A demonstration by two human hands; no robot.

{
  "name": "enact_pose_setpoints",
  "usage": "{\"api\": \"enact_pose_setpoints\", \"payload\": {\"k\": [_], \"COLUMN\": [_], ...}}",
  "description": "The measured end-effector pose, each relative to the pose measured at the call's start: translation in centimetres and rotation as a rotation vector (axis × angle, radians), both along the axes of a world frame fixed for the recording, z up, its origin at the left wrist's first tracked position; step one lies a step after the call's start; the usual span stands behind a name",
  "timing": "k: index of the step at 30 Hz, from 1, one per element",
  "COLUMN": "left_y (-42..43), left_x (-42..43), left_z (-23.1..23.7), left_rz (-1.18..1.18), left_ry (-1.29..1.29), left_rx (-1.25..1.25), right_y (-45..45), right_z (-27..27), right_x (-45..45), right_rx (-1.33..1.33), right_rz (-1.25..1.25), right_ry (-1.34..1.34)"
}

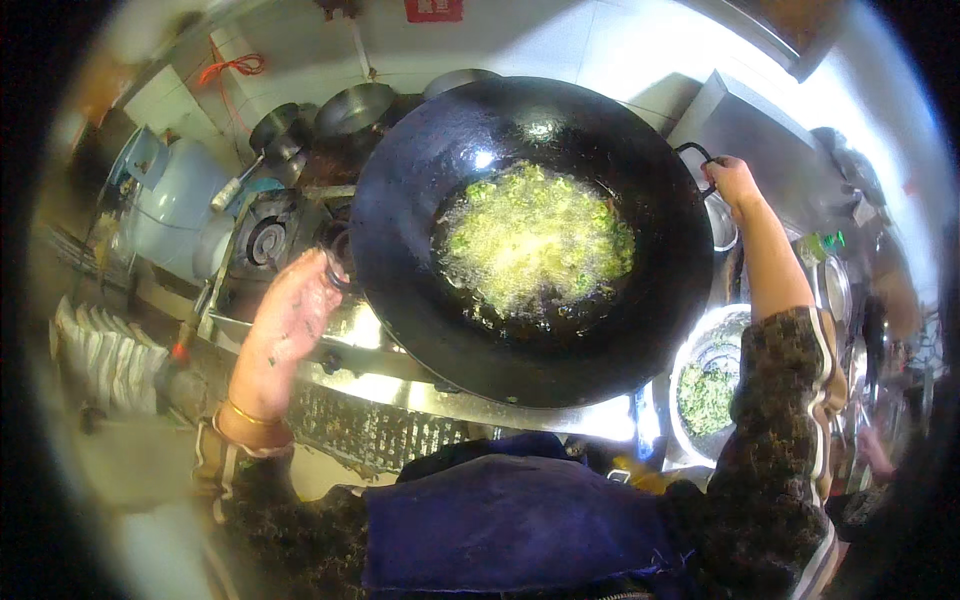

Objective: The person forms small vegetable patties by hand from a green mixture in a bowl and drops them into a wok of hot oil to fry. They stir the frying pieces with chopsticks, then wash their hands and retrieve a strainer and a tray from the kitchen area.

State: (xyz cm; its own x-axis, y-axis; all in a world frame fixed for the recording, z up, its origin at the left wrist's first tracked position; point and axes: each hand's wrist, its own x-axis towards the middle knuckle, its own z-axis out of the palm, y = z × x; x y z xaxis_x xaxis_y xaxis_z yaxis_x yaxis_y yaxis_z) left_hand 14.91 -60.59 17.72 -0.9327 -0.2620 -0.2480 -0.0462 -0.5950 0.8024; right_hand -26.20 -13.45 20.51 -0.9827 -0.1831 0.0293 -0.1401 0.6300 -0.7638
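Note:
Before me a large black wok [405, 247] is held above a metal stove [540, 414]. Pale green pieces of food [532, 240] lie in its middle, in bubbling, foamy liquid that looks like oil. My left hand [300, 307] grips the left loop handle [337, 280]; green flecks cling to the skin. On the far right side, my right hand [731, 184] is closed around the other loop handle [694, 148]. The wok hides whatever is directly beneath it.
A bowl of chopped greens [705, 397] stands under my right forearm. To the left are a gas burner [266, 240], a brush-like tool [227, 193] and a light blue container [176, 195]. Dark pots [356, 106] line the back; a metal panel [772, 142] stands behind my right hand.

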Motion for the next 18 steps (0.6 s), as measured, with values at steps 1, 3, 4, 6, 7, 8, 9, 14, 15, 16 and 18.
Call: {"api": "enact_pose_setpoints", "payload": {"k": [1,3,4,6,7,8,9,14,15,16,18], "left_y": [1.1,3.8,5.0,7.3,8.6,9.6,10.7,16.1,17.2,18.2,20.0], "left_x": [0.8,2.3,2.9,4.5,5.2,5.7,6.1,7.5,7.8,7.9,8.4], "left_z": [-0.1,-0.4,-0.3,-0.2,-0.4,-0.5,-0.7,-1.1,-0.9,-0.8,-0.7], "left_rz": [0.039,0.101,0.117,0.152,0.197,0.224,0.257,0.337,0.337,0.349,0.404], "left_ry": [-0.008,-0.035,-0.044,-0.091,-0.063,-0.059,-0.046,-0.014,-0.015,-0.006,-0.047], "left_rx": [-0.051,-0.031,0.033,0.093,0.115,0.137,0.161,0.211,0.229,0.253,0.318], "right_y": [-0.6,-1.9,-2.6,-4.2,-5.0,-5.6,-6.3,-11.0,-11.7,-12.3,-13.4], "right_z": [-0.1,-0.1,-0.3,-0.6,-0.6,-0.7,-0.8,-1.0,-0.9,-1.0,-0.9], "right_x": [-1.1,-3.1,-4.1,-6.1,-7.0,-7.8,-8.4,-10.4,-10.8,-11.0,-11.9], "right_rx": [0.009,0.048,0.078,0.100,0.170,0.240,0.339,0.210,0.244,0.242,0.457], "right_rz": [-0.007,0.009,0.030,0.069,0.133,0.195,0.217,0.335,0.324,0.329,0.353], "right_ry": [0.002,0.014,0.024,0.054,0.105,0.158,0.203,0.143,0.133,0.183,0.312]}}
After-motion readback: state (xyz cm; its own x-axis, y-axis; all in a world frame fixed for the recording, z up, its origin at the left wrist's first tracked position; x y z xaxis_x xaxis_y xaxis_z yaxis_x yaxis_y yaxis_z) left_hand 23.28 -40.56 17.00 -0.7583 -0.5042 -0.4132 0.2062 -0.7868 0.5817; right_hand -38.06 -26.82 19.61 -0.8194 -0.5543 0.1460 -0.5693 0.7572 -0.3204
